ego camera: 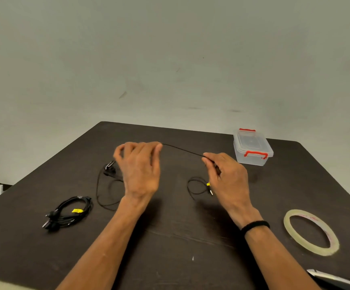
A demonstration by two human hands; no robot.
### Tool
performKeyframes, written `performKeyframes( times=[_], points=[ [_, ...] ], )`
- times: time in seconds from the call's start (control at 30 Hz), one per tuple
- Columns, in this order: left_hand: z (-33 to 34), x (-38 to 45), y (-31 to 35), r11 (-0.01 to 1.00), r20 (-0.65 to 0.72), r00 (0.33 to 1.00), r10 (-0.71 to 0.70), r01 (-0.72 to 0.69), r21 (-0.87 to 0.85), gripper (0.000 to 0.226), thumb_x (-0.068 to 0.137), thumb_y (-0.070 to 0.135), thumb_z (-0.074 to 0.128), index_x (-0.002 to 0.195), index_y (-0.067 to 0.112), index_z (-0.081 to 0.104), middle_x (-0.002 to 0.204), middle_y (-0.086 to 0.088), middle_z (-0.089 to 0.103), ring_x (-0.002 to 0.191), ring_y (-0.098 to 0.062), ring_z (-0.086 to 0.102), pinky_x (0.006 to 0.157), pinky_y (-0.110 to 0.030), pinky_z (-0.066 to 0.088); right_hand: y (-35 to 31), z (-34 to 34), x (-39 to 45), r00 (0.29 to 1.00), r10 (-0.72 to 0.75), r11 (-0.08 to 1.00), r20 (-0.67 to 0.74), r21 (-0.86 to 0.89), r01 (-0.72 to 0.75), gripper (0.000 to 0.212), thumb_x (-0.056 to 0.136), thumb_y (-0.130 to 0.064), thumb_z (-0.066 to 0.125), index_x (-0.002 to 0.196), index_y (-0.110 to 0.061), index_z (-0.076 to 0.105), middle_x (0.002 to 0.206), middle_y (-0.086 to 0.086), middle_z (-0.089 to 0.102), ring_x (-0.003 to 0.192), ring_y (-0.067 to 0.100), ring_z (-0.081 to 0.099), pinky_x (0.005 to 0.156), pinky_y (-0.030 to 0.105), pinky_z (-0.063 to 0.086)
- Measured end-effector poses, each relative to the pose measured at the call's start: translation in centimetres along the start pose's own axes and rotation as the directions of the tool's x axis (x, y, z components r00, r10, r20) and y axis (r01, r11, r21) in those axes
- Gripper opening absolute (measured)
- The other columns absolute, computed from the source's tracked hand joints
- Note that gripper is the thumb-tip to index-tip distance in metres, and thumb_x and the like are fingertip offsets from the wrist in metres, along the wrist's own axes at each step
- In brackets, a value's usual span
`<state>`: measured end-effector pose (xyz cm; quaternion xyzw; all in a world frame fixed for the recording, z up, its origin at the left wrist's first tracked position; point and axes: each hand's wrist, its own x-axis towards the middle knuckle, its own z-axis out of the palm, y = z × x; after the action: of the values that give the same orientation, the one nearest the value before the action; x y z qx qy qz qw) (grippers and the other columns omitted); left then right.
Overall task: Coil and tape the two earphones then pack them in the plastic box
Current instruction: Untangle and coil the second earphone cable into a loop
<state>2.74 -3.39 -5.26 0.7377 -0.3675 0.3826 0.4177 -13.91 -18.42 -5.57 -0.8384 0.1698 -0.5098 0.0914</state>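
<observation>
Your left hand (140, 168) is raised above the dark bench (169, 237), back toward the camera, its fingers (128, 150) curled forward and blurred; the black earphone cord (182, 150) meets it at the fingertip on the right side, but the blur keeps you from telling exactly how that hand pinches it. Your right hand (228, 176), wearing a black band (255, 225) at the wrist, pinches the same cord between thumb and forefinger, the other fingers folded in toward the palm, so the cord runs in a taut line between your two hands. From your right hand the cord drops in a loose loop to the bench, ending in a plug with a yellow tag (208, 184); from under your left hand the rest trails down in loops at the left, where the earbuds are partly hidden behind the hand and hard to make out. The second earphone (68, 212) lies already coiled near the bench's left side, with a yellow tag on it. The plastic box (252, 147), lid on and red clasps down, stands at the far right. The tape roll (311, 232) lies flat near the right edge. A pale object at the lower right corner is cut off and cannot be identified.
</observation>
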Motion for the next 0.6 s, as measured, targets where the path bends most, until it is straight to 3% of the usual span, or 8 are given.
performKeyframes(
  times=[0.1,0.17,0.23,0.3,0.37,0.47,0.6],
  points=[
    [-0.3,0.1,-0.8,0.987,-0.038,0.991,-0.132,0.135,0.088,0.021,0.103,0.032,0.061,0.119,0.026,0.073,0.102,0.007,0.073,0.106,-0.024,0.056,0.111,-0.058,0.030,0.5,-0.4,0.1,0.998,0.056,0.998,-0.015,0.003,-0.056,0.018,0.100,-0.023,0.071,0.113,-0.013,0.078,0.092,-0.001,0.074,0.078,0.015,0.069,0.069,0.037,0.060],
    [0.0,-0.2,0.0,0.996,0.039,0.999,-0.032,0.029,0.079,0.037,0.103,0.032,0.062,0.139,0.027,0.063,0.121,0.008,0.069,0.123,-0.025,0.054,0.120,-0.062,0.020,0.2,-0.2,-0.1,0.999,0.040,0.999,-0.004,0.013,-0.040,0.016,0.100,-0.022,0.071,0.112,-0.013,0.078,0.092,-0.001,0.074,0.079,0.015,0.070,0.069,0.039,0.060],
    [0.7,-0.7,1.4,0.988,0.155,0.975,0.156,-0.156,-0.017,0.045,0.104,0.032,0.060,0.148,0.027,0.054,0.130,0.010,0.066,0.130,-0.024,0.053,0.121,-0.061,0.019,-0.4,0.2,-0.3,1.000,-0.007,0.999,0.015,0.034,0.006,0.014,0.100,-0.019,0.072,0.111,-0.013,0.078,0.093,-0.002,0.073,0.080,0.016,0.070,0.070,0.038,0.059],
    [1.4,-1.4,2.5,0.951,0.228,0.924,0.307,-0.290,-0.109,0.039,0.104,0.031,0.059,0.143,0.026,0.060,0.118,0.011,0.072,0.119,-0.020,0.059,0.120,-0.060,0.024,-0.7,0.4,-0.3,0.997,-0.060,0.997,0.045,0.054,0.057,0.014,0.099,-0.017,0.073,0.112,-0.013,0.078,0.093,-0.001,0.073,0.080,0.015,0.070,0.071,0.035,0.059],
    [1.7,-1.5,2.6,0.935,0.206,0.913,0.352,-0.332,-0.127,0.026,0.103,0.029,0.060,0.127,0.024,0.071,0.098,0.011,0.074,0.100,-0.019,0.063,0.114,-0.052,0.032,-0.9,0.5,-0.4,0.994,-0.087,0.995,0.070,0.061,0.083,0.015,0.099,-0.017,0.073,0.112,-0.012,0.077,0.094,-0.001,0.073,0.080,0.014,0.069,0.073,0.031,0.058],
    [1.3,-0.5,1.3,0.969,0.088,0.966,0.244,-0.240,-0.055,0.014,0.103,0.025,0.064,0.110,0.025,0.076,0.084,0.012,0.069,0.086,-0.019,0.059,0.098,-0.040,0.032,-0.8,0.3,-0.1,0.998,-0.043,0.994,0.038,0.105,0.039,0.014,0.099,-0.014,0.073,0.110,-0.009,0.078,0.094,0.000,0.074,0.081,0.012,0.069,0.075,0.029,0.057],
    [0.2,0.1,-1.1,0.996,0.004,1.000,-0.018,0.018,0.087,0.016,0.105,0.029,0.059,0.106,0.024,0.075,0.085,0.009,0.069,0.086,-0.020,0.055,0.097,-0.045,0.034,-0.3,-0.2,0.3,0.994,0.098,0.972,0.055,0.207,-0.108,0.013,0.100,-0.018,0.071,0.110,-0.012,0.078,0.094,-0.005,0.073,0.075,0.003,0.065,0.074,0.027,0.058]
  ],
)
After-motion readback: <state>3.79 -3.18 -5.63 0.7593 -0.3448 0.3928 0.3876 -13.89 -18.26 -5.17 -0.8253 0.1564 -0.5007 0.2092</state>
